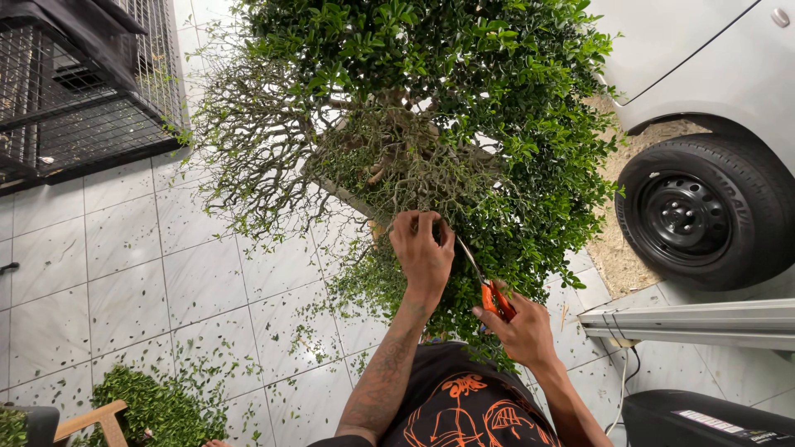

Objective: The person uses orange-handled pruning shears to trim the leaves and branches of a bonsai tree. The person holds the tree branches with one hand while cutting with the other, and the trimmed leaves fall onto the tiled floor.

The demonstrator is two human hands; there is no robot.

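Note:
A bushy potted shrub (464,99) fills the upper middle, dense green on the right and stripped to bare twigs (257,141) on the left. My left hand (422,248) is raised into its lower twigs, fingers closed on a thin sprig. My right hand (517,331) holds orange-handled scissors (489,285), their blades pointing up toward the left hand and the foliage. The pot rim (348,194) shows partly through the branches.
Cut leaves litter the white floor tiles (124,273), with a green heap (157,406) at the lower left beside a wooden piece (91,420). A wire cage (74,83) stands upper left. A white car with its black wheel (704,211) is on the right.

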